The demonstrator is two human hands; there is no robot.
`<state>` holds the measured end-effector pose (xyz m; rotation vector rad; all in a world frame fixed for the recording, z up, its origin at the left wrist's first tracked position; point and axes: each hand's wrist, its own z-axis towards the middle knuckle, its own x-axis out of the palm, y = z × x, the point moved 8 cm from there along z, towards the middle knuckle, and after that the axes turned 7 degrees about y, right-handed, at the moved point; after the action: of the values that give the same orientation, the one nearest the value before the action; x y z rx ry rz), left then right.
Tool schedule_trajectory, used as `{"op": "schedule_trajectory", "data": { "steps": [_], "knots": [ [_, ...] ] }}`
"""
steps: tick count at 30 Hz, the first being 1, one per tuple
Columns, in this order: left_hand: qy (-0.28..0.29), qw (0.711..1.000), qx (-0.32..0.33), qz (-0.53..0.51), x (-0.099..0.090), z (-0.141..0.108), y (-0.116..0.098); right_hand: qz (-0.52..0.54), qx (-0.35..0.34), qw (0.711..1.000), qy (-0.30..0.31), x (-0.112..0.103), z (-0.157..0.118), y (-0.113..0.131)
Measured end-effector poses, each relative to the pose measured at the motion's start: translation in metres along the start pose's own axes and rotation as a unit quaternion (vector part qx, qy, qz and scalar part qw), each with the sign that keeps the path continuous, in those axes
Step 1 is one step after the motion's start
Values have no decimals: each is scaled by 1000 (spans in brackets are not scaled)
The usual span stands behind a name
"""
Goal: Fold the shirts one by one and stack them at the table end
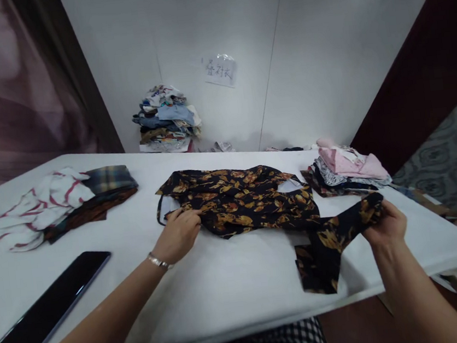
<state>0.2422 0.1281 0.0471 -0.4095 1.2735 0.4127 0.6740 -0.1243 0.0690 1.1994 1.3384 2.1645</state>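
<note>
A black shirt with a gold and brown leaf print [248, 202] lies across the white table, its body spread sideways. My left hand [180, 229], with a metal band at the wrist, has its fingers closed on the shirt's near left edge. On the right, my right hand [386, 222] grips part of the shirt and lifts it off the table. From there a strip of cloth runs back to the body, and another piece hangs down toward the table's front edge. White gaps show inside the shirt at both ends.
A dark tablet-like device [55, 301] lies front left. Behind it sit a red-and-white cloth [46, 206] and a plaid folded garment [109, 179]. Folded clothes topped by a pink one [351, 163] stand right. A tall clothes pile [168, 118] rises beyond the table [233, 286].
</note>
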Motion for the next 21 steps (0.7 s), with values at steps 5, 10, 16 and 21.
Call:
{"op": "schedule_trajectory", "data": {
  "steps": [5,10,16,21],
  "knots": [
    [101,994,29,-20,9,-49,-24,-248,47,967,41,2,1,-30],
    [21,999,-19,-29,12,-68,-23,-466,48,880,75,5,14,-60],
    [56,997,-54,2,17,-45,-30,-678,83,698,215,2,28,-109],
    [-20,999,-36,31,-32,-49,-65,-695,26,668,263,-8,21,-118]
  ]
}}
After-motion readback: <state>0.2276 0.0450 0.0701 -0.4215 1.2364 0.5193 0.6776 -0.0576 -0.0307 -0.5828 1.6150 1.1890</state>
